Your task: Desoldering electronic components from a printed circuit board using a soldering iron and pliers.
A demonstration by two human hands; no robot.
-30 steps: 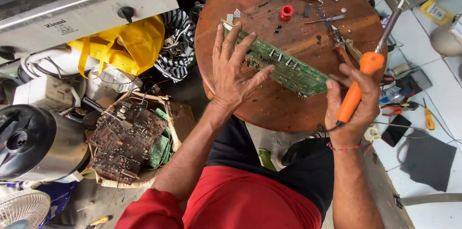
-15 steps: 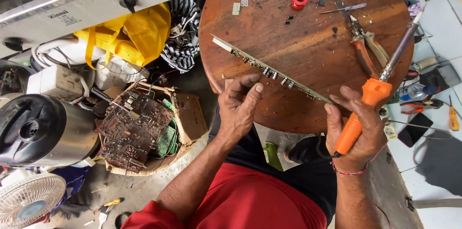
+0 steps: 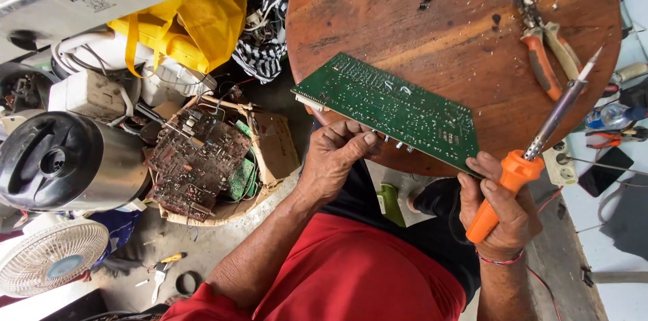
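Over the round wooden table [image 3: 405,17] I am gripping a green circuit board [image 3: 391,108], solder side up, in my left hand [image 3: 334,159], while my right hand [image 3: 503,216] is clutching the orange soldering iron [image 3: 533,152], tip not yet touching.

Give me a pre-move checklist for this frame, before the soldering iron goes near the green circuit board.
1. Left hand grips the long green circuit board: ok, at its near edge.
2. Solder side faces up: ok.
3. Right hand holds the orange-handled soldering iron: ok.
4. Iron tip clear of the board: ok, it points away over the round wooden table.
5. Iron hot: cannot tell.
6. Orange-handled pliers lie clear: ok.
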